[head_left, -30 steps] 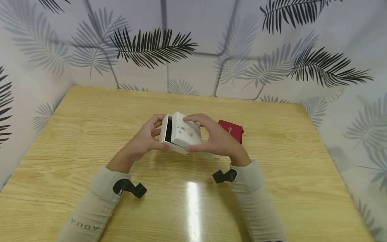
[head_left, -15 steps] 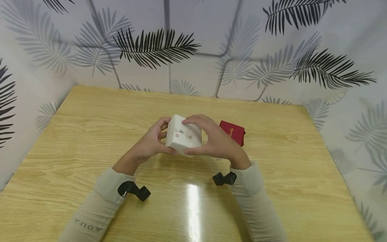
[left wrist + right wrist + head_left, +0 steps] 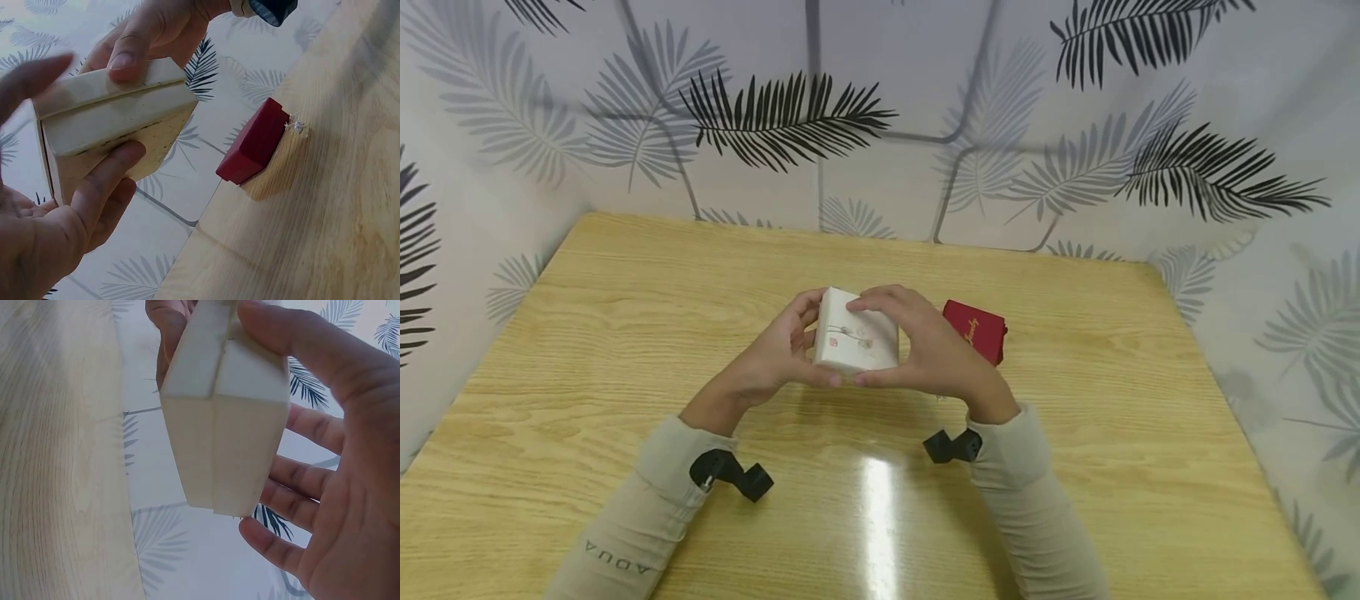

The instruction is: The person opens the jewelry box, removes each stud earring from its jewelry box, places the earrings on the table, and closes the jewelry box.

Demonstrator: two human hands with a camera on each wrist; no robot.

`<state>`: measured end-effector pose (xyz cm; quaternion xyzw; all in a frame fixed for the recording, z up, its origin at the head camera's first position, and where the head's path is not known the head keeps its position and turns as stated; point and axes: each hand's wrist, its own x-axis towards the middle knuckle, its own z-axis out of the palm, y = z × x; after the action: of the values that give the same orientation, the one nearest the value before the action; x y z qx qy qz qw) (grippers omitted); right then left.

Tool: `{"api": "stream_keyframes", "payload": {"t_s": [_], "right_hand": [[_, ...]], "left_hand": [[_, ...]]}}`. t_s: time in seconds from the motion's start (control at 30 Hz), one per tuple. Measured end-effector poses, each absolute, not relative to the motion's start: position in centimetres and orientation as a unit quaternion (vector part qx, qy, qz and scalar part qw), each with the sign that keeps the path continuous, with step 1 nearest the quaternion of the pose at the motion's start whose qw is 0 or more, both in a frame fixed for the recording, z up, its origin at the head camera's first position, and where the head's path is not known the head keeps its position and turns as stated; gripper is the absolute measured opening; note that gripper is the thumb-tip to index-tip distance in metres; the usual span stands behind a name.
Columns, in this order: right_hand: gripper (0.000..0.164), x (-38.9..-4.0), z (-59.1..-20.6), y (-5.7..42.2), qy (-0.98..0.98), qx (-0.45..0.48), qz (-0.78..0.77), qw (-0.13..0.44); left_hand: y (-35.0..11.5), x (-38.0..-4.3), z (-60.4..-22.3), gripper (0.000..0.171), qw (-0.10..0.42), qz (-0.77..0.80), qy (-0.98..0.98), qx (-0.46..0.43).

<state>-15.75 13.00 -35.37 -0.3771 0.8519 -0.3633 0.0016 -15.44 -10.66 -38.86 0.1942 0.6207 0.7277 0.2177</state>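
A white lidded gift box (image 3: 859,333) with a small floral print is held above the table between both hands. Its lid (image 3: 253,437) sits over the base (image 3: 190,437), with a thin seam showing between them. My left hand (image 3: 775,354) grips the base, fingertips against its underside in the left wrist view. On the lid side, my right hand (image 3: 928,346) holds it with the thumb on the near edge and a finger across the top.
A red jewelry box (image 3: 976,329) with gold lettering lies on the wooden table (image 3: 1112,400) beyond my right hand. Close by it is a small, shiny, silvery piece (image 3: 297,127). A leaf-patterned cloth (image 3: 880,192) rises behind the table.
The lid has gone down over the base, so the dark opening no longer shows. My left hand has moved right with the base, and the box has turned slightly.
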Motion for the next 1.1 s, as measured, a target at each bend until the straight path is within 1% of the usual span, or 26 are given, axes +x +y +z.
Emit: {"api": "stream_keyframes", "payload": {"t_s": [0.13, 0.2, 0.43, 0.8, 0.9, 0.97, 1.1], "right_hand": [[0.076, -15.7, -35.4, 12.7, 0.861, -0.377, -0.34, -0.009], [0.076, -15.6, -35.4, 12.5, 0.865, -0.376, -0.331, -0.009], [0.076, -15.5, -35.6, 12.1, 0.871, -0.371, -0.321, -0.002], [0.078, -15.4, -36.1, 11.8, 0.857, -0.367, -0.362, 0.018], [0.079, -15.8, -36.3, 12.0, 0.848, -0.356, -0.39, 0.045], [0.072, -16.1, -36.4, 12.3, 0.841, -0.325, -0.426, 0.074], [0.057, -16.5, -36.3, 13.3, 0.819, -0.216, -0.51, 0.151]], "left_hand": [[-10.7, -15.4, -38.8, 0.07, 0.221, 0.755, 0.595, 0.164], [-10.7, -15.5, -38.7, 0.063, 0.217, 0.762, 0.593, 0.144], [-10.6, -15.6, -38.6, 0.059, 0.218, 0.765, 0.595, 0.111], [-10.7, -15.2, -38.4, 0.049, 0.234, 0.805, 0.54, 0.066], [-10.7, -15.2, -38.4, 0.047, 0.236, 0.815, 0.527, 0.056], [-10.7, -15.3, -38.4, 0.046, 0.232, 0.82, 0.52, 0.054], [-10.9, -15.6, -38.4, 0.044, 0.22, 0.827, 0.514, 0.056]]}}
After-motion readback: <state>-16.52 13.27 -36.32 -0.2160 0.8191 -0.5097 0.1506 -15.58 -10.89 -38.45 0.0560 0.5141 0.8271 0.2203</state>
